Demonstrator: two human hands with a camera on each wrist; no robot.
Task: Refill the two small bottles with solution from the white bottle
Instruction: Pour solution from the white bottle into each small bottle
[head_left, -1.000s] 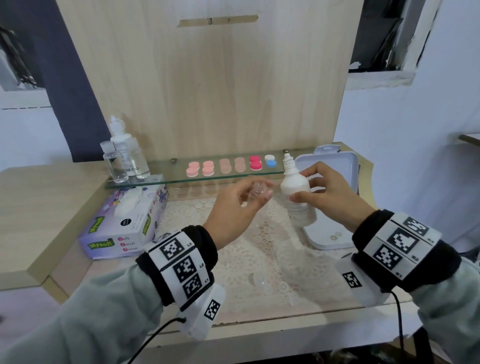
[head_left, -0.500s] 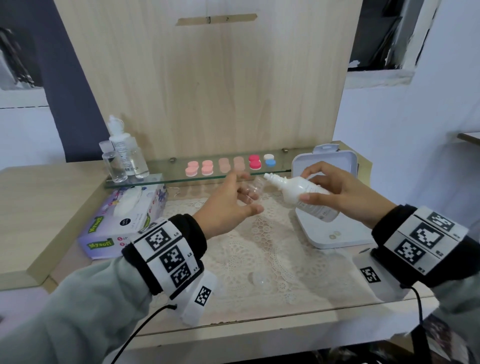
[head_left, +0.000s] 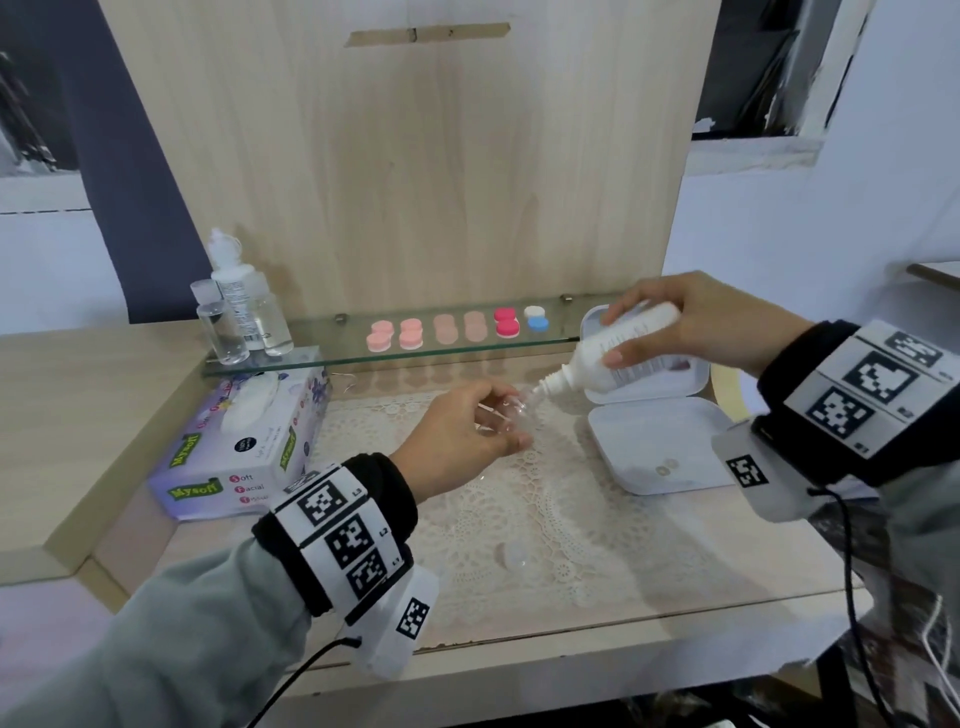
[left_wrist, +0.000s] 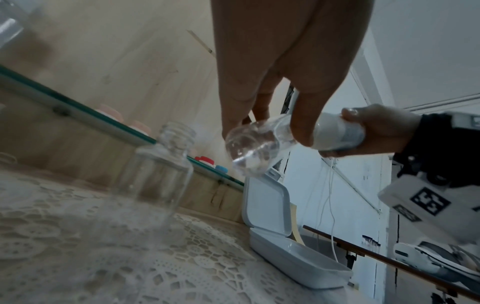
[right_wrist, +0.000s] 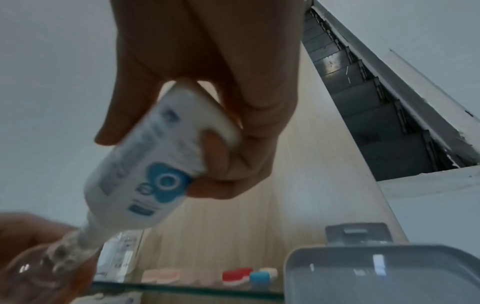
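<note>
Head view. The right hand (head_left: 696, 327) grasped the white bottle (head_left: 618, 353), tilted nozzle-down to the left, above the open white case (head_left: 654, 447). The left hand (head_left: 457, 441) pinched a small clear bottle (head_left: 511, 410), held above the lace mat (head_left: 545, 519), with its mouth meeting the white bottle's nozzle. A clear cap (head_left: 514, 551) lay on the mat, nearer the front edge of the table (head_left: 571, 654). A tissue box (head_left: 244, 447) sat to the left, under the end of a glass shelf (head_left: 322, 358). On the shelf stood two clear bottles (head_left: 244, 306) at the left and a row of coloured lens cases (head_left: 457, 327).

Left wrist view. The left hand (left_wrist: 280, 67) hung from above, the thumb and fingers gripping the small clear bottle (left_wrist: 254, 150), which was tipped on its side, its neck towards the white bottle (left_wrist: 337, 135) held by the right hand (left_wrist: 376, 131). A second small bottle (left_wrist: 161, 176), uncapped and upright, stood on the lace mat (left_wrist: 130, 257). The white case (left_wrist: 285, 236) lay open beyond it.

Right wrist view. The right hand (right_wrist: 207, 82) clasped the white bottle (right_wrist: 155, 174), which bore a blue label, its nozzle set into the neck of the small clear bottle (right_wrist: 52, 261) held by the left hand (right_wrist: 31, 236). The picture was blurred. The white case (right_wrist: 389, 267) and the lens cases (right_wrist: 249, 275) showed below.
</note>
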